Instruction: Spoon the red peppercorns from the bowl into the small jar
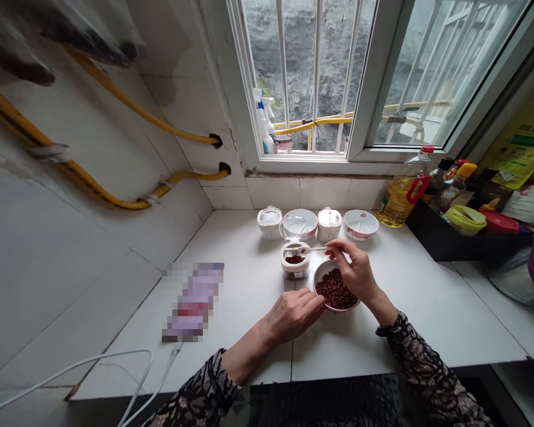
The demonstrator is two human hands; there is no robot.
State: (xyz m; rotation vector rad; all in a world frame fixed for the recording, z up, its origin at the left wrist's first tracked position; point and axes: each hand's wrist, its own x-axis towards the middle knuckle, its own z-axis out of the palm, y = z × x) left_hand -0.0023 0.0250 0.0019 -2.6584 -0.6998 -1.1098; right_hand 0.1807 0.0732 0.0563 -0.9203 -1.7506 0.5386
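In the head view, my right hand [353, 270] pinches the handle of a small white spoon [317, 249]. The spoon's bowl end is over the mouth of an open white seasoning jar [295, 271], whose clear lid stands raised. Dark red peppercorns [295, 259] lie in the jar. Below my right hand, a bowl [337, 309] holds a heap of similar dark red peppercorns [337, 290]. My left hand [296, 313] is closed on the left rim of this bowl, which rests on the white counter. Whether the spoon carries anything is too small to tell.
Behind stand two more white jars [269, 224] [329, 224] and two patterned bowls [299, 224] [361, 225]. An oil bottle [396, 198] and a black rack [440, 237] of condiments stand right. A pixelated purple object [193, 302] and white cable [149, 362] lie left.
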